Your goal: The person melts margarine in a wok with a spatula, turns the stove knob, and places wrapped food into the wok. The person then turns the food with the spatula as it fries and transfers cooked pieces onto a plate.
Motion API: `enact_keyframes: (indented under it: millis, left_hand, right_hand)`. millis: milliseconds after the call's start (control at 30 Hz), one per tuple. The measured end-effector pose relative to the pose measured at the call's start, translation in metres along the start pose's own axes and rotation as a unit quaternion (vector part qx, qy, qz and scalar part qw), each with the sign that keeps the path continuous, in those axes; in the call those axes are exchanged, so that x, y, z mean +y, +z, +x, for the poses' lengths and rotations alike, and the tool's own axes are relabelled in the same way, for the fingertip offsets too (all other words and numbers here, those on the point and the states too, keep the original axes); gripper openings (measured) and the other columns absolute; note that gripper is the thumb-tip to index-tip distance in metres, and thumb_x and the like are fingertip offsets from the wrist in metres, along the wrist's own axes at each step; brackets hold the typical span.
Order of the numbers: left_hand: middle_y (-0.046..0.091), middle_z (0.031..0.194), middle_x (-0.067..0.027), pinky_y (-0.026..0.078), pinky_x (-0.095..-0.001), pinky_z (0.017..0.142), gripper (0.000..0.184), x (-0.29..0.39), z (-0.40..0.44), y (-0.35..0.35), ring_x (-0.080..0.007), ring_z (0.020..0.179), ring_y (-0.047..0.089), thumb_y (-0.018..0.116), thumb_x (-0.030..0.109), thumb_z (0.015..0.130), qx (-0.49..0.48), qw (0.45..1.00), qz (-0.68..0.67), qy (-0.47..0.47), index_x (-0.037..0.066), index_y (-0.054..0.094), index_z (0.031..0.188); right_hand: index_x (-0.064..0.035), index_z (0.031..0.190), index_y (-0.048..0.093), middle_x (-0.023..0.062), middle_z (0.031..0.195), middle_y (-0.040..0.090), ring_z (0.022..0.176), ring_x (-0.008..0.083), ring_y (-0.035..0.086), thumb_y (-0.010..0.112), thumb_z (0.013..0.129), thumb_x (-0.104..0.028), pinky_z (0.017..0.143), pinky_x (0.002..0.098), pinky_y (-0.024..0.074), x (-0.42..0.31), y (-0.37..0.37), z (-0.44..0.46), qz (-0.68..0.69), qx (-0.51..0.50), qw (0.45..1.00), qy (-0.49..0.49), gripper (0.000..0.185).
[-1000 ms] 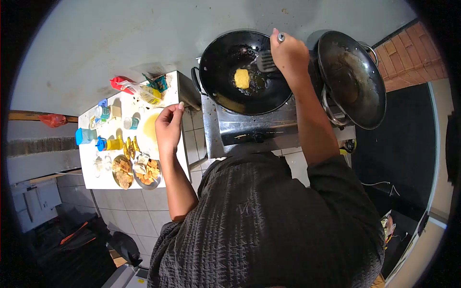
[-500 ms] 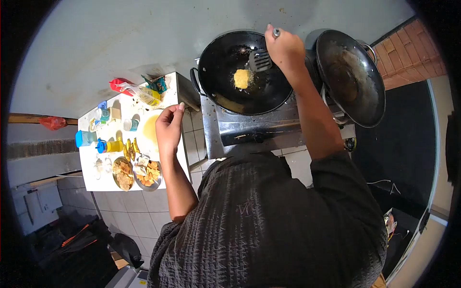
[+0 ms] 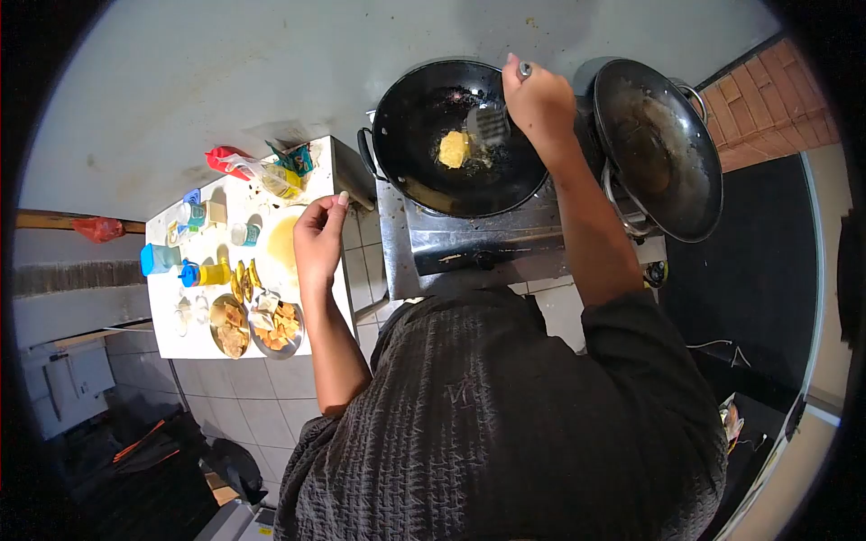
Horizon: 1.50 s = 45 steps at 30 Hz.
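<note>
My right hand (image 3: 541, 105) grips the handle of a slotted spatula (image 3: 492, 124), whose dark blade is inside the black wok (image 3: 406, 104). A yellow piece of frying food (image 3: 454, 151) lies in a little oil, just left of the blade and apart from it. The wok stands on a steel gas stove (image 3: 424, 225). My left hand (image 3: 317, 236) hovers at the right edge of the white table (image 3: 194, 338), fingers curled and thumb pressed against them. Nothing shows in that hand. Beside it on the table is a round pale yellow area (image 3: 282, 243), partly hidden by the hand.
A second dark wok (image 3: 658, 149) leans tilted at the right of the stove. The table bears a plate of fried pieces (image 3: 279, 326), another plate of flat fried food (image 3: 230, 327), bananas (image 3: 244, 279), a blue-capped yellow bottle (image 3: 207, 274) and plastic bags (image 3: 262, 171).
The spatula blade has tilted and shifted slightly, and my right hand has moved a little down and right. The food looks turned slightly, with a less square outline. My left hand stays put.
</note>
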<state>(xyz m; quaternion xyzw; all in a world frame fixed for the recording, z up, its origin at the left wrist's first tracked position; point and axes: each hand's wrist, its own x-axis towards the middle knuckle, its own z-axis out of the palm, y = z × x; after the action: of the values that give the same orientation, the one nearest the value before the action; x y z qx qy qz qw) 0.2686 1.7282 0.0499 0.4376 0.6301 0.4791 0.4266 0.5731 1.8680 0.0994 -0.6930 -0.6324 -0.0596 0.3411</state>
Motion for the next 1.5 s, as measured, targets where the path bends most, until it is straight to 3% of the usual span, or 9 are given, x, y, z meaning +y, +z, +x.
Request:
enact_keyframes:
  millis: [300,433,633,733,933,1000,1100,1333,1500]
  left_hand:
    - [0.061,0.080,0.0030,0.040,-0.0186,0.066,0.022,-0.006,0.000,-0.001,-0.0041,0.072,0.050,0.066,0.021,0.092,-0.001,1.000,-0.011,0.014,-0.001,0.066,0.095]
    - [0.060,0.079,0.0037,0.039,-0.0184,0.065,0.023,-0.004,-0.003,-0.003,-0.0037,0.071,0.049,0.066,0.021,0.092,0.006,1.000,0.007,0.006,-0.002,0.066,0.095]
    - [0.060,0.078,0.0039,0.038,-0.0184,0.064,0.023,-0.008,-0.004,-0.005,-0.0034,0.071,0.048,0.066,0.021,0.092,0.005,1.000,-0.003,0.008,-0.002,0.065,0.094]
    - [0.060,0.078,0.0037,0.039,-0.0185,0.065,0.023,-0.008,-0.003,-0.005,-0.0036,0.071,0.048,0.066,0.021,0.092,0.004,1.000,-0.007,0.015,-0.002,0.065,0.094]
    - [0.060,0.078,0.0035,0.039,-0.0188,0.065,0.024,-0.003,-0.007,-0.004,-0.0040,0.071,0.048,0.066,0.021,0.092,0.012,1.000,0.011,0.006,-0.003,0.065,0.094]
    - [0.060,0.079,0.0034,0.039,-0.0190,0.065,0.024,-0.004,-0.005,-0.004,-0.0041,0.071,0.049,0.066,0.021,0.092,0.013,1.000,0.012,0.005,-0.003,0.065,0.095]
    - [0.060,0.079,0.0032,0.039,-0.0191,0.065,0.024,-0.010,-0.004,-0.005,-0.0044,0.072,0.049,0.066,0.021,0.092,0.006,1.000,-0.001,0.014,-0.003,0.065,0.095]
    - [0.060,0.079,0.0026,0.039,-0.0188,0.066,0.024,-0.008,-0.002,-0.005,-0.0045,0.072,0.049,0.066,0.022,0.092,0.003,1.000,-0.007,0.008,-0.002,0.065,0.095]
    - [0.060,0.079,0.0030,0.039,-0.0185,0.065,0.024,-0.008,-0.002,-0.006,-0.0043,0.072,0.049,0.066,0.021,0.092,0.001,1.000,-0.003,0.009,-0.002,0.065,0.096]
  right_hand:
    - [-0.0091,0.076,0.071,0.0203,0.069,0.064,0.070,0.0433,0.063,0.051,0.090,-0.037,0.068,0.0513,0.0506,-0.002,-0.001,0.000,-0.012,0.023,1.000,0.011,0.037]
    - [-0.0090,0.078,0.072,0.0210,0.069,0.064,0.069,0.0434,0.063,0.051,0.090,-0.036,0.068,0.0513,0.0508,0.003,0.001,-0.005,-0.024,-0.017,1.000,-0.001,0.037]
    - [-0.0040,0.072,0.066,0.0227,0.073,0.064,0.075,0.0461,0.060,0.048,0.091,-0.039,0.071,0.0523,0.0486,-0.001,-0.001,-0.006,0.001,0.007,0.999,0.050,0.044]
    - [-0.0046,0.072,0.067,0.0226,0.073,0.064,0.075,0.0459,0.061,0.049,0.091,-0.038,0.071,0.0518,0.0487,0.002,0.000,-0.006,-0.003,-0.040,0.999,0.019,0.043]
    - [-0.0067,0.073,0.069,0.0206,0.069,0.064,0.069,0.0443,0.063,0.049,0.090,-0.037,0.068,0.0519,0.0507,0.005,0.002,-0.006,-0.015,0.031,0.999,0.035,0.041]
    - [-0.0062,0.072,0.069,0.0204,0.068,0.064,0.069,0.0447,0.062,0.049,0.091,-0.036,0.068,0.0515,0.0509,0.006,0.002,-0.006,0.001,-0.014,0.999,0.035,0.040]
    - [-0.0059,0.074,0.069,0.0209,0.069,0.064,0.070,0.0453,0.062,0.049,0.091,-0.037,0.068,0.0515,0.0508,0.002,0.000,-0.006,0.001,0.020,0.999,0.039,0.041]
    - [-0.0047,0.072,0.065,0.0228,0.072,0.063,0.072,0.0466,0.059,0.049,0.092,-0.038,0.068,0.0534,0.0475,0.009,0.006,-0.006,0.006,-0.021,1.000,-0.005,0.042]
    - [-0.0061,0.073,0.068,0.0224,0.073,0.064,0.073,0.0451,0.062,0.048,0.092,-0.037,0.070,0.0517,0.0502,0.015,0.011,-0.009,0.004,-0.038,0.998,0.041,0.041]
